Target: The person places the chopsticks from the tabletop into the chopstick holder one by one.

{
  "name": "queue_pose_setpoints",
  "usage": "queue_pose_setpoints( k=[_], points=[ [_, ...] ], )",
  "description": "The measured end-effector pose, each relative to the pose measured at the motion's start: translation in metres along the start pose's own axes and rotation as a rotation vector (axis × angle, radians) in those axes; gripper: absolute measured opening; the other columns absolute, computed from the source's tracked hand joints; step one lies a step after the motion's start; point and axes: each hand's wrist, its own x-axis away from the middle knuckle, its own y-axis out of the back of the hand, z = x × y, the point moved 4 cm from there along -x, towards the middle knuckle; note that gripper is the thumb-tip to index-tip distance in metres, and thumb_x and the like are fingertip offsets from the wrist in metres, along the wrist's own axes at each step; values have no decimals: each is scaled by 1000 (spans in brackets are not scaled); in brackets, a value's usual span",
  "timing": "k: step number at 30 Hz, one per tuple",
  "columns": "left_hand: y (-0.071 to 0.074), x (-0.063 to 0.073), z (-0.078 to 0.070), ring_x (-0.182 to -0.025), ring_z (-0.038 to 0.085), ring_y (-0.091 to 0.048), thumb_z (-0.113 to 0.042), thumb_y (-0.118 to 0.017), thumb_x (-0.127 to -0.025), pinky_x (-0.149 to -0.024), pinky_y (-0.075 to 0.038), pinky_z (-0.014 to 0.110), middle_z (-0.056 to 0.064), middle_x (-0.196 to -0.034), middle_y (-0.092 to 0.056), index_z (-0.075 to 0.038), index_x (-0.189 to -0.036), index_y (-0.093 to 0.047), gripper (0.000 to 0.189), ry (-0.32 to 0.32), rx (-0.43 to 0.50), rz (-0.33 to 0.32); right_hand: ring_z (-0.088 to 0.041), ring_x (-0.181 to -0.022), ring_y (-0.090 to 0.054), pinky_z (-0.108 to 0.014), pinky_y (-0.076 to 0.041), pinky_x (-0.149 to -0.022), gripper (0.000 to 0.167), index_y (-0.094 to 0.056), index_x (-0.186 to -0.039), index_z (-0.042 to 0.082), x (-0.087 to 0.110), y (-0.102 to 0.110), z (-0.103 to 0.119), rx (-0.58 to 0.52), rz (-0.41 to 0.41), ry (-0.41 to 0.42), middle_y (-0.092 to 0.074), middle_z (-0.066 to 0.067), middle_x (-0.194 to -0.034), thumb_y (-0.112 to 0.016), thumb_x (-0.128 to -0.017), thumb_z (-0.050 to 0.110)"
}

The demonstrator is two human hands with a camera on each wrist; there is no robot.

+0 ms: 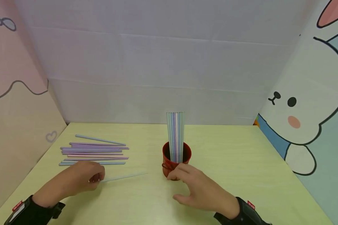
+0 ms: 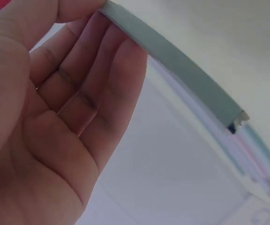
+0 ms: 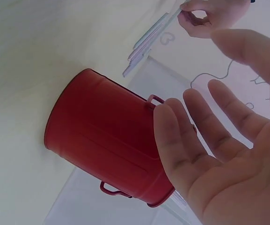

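My left hand point(image 1: 81, 175) pinches one end of a thin pale green stick point(image 1: 126, 177), which points right over the table. In the left wrist view the thumb and fingertips meet on that stick point(image 2: 186, 77), and its far end looks angular. A red metal bucket point(image 3: 102, 136) with small side handles stands upright right of centre. Several pastel sticks point(image 1: 175, 134) rise from it in a bunch. My right hand point(image 1: 197, 187) is spread in front of the bucket with nothing in its grasp, its fingertips overlapping the bucket's lower front.
Several purple, pink and blue sticks point(image 1: 95, 150) lie roughly side by side on the left of the pale yellow table point(image 1: 228, 156). One blue stick point(image 1: 99, 139) slants behind them. A white wall point(image 1: 157, 62) rises along the back edge, with printed panels on both sides.
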Motion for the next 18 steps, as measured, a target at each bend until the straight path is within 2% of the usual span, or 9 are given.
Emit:
queue_pose_setpoints(
  k=[3,9,14,18],
  points=[
    [5,-11,-30,-71,-4,-46,-2,-82,-84,-61,-44,19,-22,-80,-51,-26,-87,-66,28,-19,45,23,-12,-101,-61,-24,-57,-93,43,-64,-121,19,-2,3,3,9,-22,11,-63,3,-115,-89,-86,14],
    [8,-36,-81,-71,-3,-47,-3,-80,-85,-62,-47,19,-21,-82,-53,-24,-89,-69,24,-60,72,33,-9,-104,-58,-25,-57,-93,43,-66,-120,18,-6,4,12,68,-68,38,-63,6,-116,-90,-85,15],
    [5,-63,-113,-68,-2,-45,-1,-80,-83,-62,-45,18,-18,-78,-52,-20,-86,-69,22,-101,60,20,-8,-102,-57,-24,-57,-90,38,-69,-114,18,-8,0,14,102,-91,37,-65,5,-111,-91,-84,14],
    [1,-80,-132,-65,-1,-43,2,-81,-81,-60,-42,17,-15,-75,-51,-18,-83,-67,24,-142,52,-16,-8,-98,-58,-25,-57,-89,33,-71,-107,17,-11,-2,16,121,-133,43,-65,7,-105,-92,-82,12]
  ],
)
